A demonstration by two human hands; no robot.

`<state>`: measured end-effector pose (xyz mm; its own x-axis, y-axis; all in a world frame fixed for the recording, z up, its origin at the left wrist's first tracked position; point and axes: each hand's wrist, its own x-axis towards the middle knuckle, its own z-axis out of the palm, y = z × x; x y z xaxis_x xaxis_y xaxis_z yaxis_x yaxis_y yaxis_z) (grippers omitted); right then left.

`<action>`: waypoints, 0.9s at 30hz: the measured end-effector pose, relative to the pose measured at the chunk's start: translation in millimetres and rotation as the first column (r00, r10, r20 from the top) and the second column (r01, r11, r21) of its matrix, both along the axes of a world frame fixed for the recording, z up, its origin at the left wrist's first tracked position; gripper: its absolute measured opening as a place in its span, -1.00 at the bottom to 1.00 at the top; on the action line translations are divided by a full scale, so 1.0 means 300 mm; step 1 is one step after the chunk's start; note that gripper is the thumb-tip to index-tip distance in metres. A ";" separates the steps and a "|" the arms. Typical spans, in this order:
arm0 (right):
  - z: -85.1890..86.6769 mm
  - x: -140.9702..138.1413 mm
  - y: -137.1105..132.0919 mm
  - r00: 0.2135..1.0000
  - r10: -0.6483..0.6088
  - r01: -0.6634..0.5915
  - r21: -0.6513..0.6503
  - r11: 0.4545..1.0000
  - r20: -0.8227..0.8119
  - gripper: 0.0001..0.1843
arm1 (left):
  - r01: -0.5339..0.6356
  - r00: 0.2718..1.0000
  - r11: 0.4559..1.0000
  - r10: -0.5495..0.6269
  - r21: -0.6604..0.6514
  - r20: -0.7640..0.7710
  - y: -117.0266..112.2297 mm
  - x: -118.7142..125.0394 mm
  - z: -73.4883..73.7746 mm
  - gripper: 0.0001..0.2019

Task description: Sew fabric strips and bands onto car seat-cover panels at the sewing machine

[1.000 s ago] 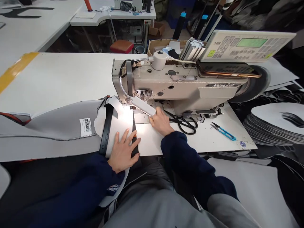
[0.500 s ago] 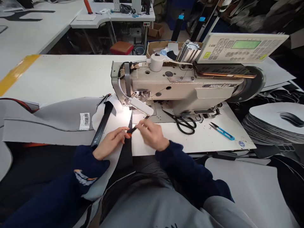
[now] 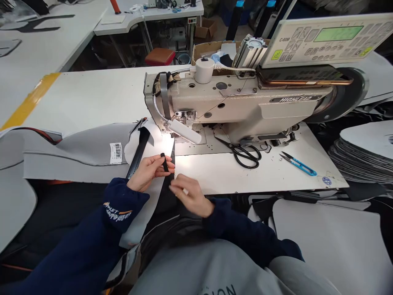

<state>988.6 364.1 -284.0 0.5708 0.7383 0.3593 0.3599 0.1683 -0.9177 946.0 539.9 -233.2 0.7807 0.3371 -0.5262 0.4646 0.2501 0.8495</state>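
My left hand (image 3: 149, 171) pinches a short black strip (image 3: 165, 162) between thumb and fingers, its other fingers reaching out past it. Close by on the right, my right hand (image 3: 190, 195) is closed with its fingers bunched together. A small pale spot shows at its fingers; what they hold, if anything, I cannot make out. Below my left hand lies a grey fabric piece (image 3: 76, 151) with a black zip-like band (image 3: 138, 149) and a white barcode label (image 3: 116, 153). The sewing machine (image 3: 215, 96) stands just beyond both hands, its lamp (image 3: 184, 131) shining onto the fabric.
Black scissors (image 3: 241, 152) and blue thread snips (image 3: 298, 164) lie on the white table (image 3: 211, 174) to the right. A stack of grey cut pieces (image 3: 365, 141) stands farther right. Above the machine is a control panel (image 3: 334, 39). Grey panels (image 3: 325, 237) hang below the table edge.
My right hand has come away from the black strip, moving down towards me. The strip now stands upright in my left hand. The view has shifted slightly.
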 end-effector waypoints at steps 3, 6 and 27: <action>0.026 0.065 0.048 0.922 -0.011 -0.034 -0.110 0.993 -0.386 -0.66 | 0.025 0.999 0.999 -0.026 -0.028 -0.020 -0.019 0.006 0.011 -0.43; 0.039 0.105 0.080 0.856 0.017 -0.094 -0.123 0.988 -0.517 -0.63 | 0.028 0.999 0.998 -0.027 -0.052 0.018 -0.030 0.004 0.016 -0.45; -0.052 0.159 0.130 0.924 -0.167 0.130 -0.128 0.983 -0.343 -0.69 | 0.435 0.854 0.412 -0.471 0.800 -0.222 0.024 0.049 0.016 -0.70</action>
